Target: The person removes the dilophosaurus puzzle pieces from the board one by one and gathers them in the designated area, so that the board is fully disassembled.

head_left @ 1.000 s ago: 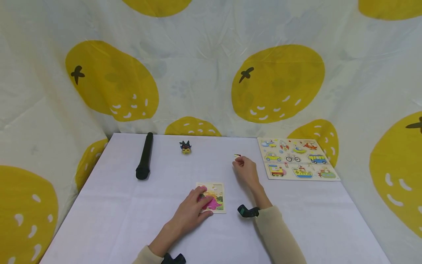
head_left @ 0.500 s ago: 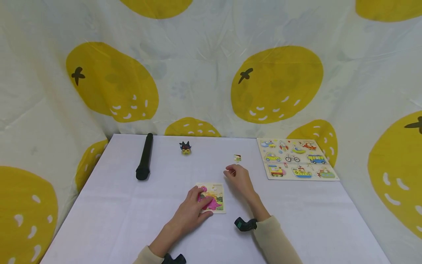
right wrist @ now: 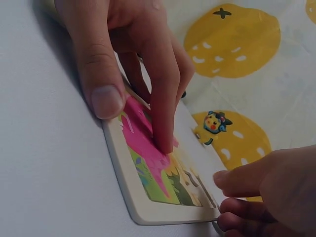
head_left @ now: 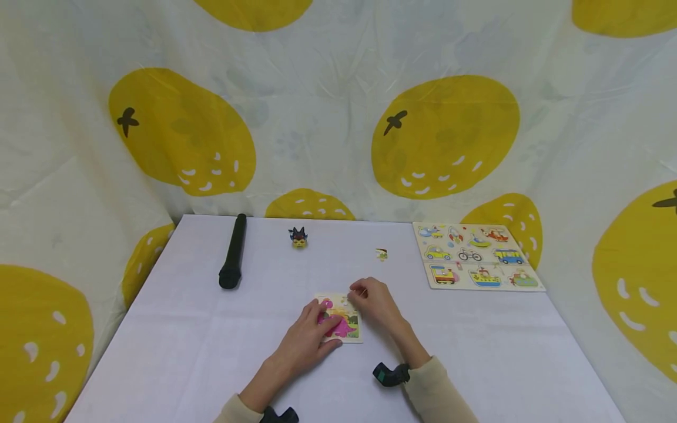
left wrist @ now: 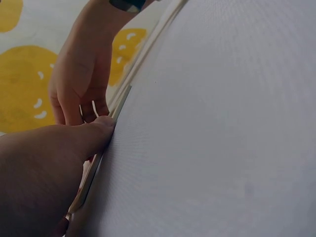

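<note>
My left hand point(head_left: 308, 336) holds a small wooden jigsaw puzzle point(head_left: 351, 338) on the table. In the right wrist view, its thumb point(right wrist: 107, 101) lies at the near edge of the tray while a finger presses on the pink dinosaur picture. My right hand point(head_left: 376, 302) is at the puzzle's far right corner, pinching a small puzzle piece largely hidden by the fingers. Light gaps show in the upper part of the picture. A loose puzzle piece point(head_left: 381, 254) lies on the table beyond the right hand.
A black microphone point(head_left: 233, 251) lies at the left. A small toy figure point(head_left: 298, 237) with dark pointed ears stands at the back. A wooden vehicle puzzle board point(head_left: 471, 282) lies back right. A fruit-print curtain point(head_left: 317, 117) hangs behind the white table point(head_left: 169, 335).
My right hand has moved left and nearer from beside the loose piece to the puzzle's far right corner. The loose piece came into full view. The left hand has stayed put.
</note>
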Demonstrator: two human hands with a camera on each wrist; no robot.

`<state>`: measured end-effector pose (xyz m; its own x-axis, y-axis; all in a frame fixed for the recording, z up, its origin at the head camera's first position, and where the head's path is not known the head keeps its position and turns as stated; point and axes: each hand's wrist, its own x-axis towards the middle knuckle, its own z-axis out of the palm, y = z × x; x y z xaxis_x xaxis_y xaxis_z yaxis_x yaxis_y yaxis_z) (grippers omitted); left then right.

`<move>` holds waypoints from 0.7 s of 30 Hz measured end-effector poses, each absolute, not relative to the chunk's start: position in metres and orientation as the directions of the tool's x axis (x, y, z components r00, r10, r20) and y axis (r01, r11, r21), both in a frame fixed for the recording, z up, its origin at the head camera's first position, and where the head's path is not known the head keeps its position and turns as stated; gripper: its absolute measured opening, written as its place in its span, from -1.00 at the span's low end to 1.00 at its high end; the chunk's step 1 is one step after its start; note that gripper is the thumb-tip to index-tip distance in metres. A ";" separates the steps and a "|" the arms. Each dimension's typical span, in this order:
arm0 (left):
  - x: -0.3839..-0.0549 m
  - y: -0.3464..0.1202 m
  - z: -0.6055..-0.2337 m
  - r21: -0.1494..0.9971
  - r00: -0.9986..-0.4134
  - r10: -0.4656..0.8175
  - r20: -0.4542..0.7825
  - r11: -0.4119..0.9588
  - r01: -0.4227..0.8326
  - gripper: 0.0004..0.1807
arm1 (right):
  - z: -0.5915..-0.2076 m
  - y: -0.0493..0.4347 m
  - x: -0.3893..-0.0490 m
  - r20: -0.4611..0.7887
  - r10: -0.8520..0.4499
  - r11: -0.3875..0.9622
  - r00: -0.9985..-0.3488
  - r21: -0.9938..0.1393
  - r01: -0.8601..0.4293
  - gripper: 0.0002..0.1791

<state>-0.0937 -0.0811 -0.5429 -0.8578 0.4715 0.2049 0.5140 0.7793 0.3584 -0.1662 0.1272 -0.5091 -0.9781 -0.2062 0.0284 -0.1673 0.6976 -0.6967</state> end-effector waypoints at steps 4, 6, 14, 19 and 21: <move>-0.094 -0.082 -0.542 0.358 -0.857 0.475 0.198 0.779 0.515 -0.47 | -0.509 0.126 -0.164 0.006 -0.250 0.706 -0.968 -0.683 -0.187 -0.87; -0.094 -0.082 -0.543 0.354 -0.855 0.478 0.200 0.779 0.518 -0.47 | -0.509 0.125 -0.164 0.002 -0.269 0.713 -0.963 -0.672 -0.201 -0.89; -0.094 -0.082 -0.545 0.303 -0.841 0.482 0.246 0.786 0.539 -0.49 | -0.510 0.123 -0.160 -0.001 -0.309 0.723 -0.951 -0.650 -0.234 -0.94; -0.094 -0.081 -0.543 0.292 -0.837 0.480 0.262 0.787 0.543 -0.49 | -0.512 0.120 -0.159 0.011 -0.315 0.742 -0.949 -0.621 -0.253 -0.95; -0.094 -0.081 -0.543 0.288 -0.835 0.481 0.266 0.788 0.545 -0.49 | -0.513 0.119 -0.158 0.010 -0.313 0.751 -0.950 -0.609 -0.254 -0.95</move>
<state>-0.0938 -0.0813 -0.5426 -0.8354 0.4809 0.2661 0.5450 0.7875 0.2879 -0.1584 0.1191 -0.5133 -0.9497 -0.3131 0.0103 -0.2542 0.7512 -0.6092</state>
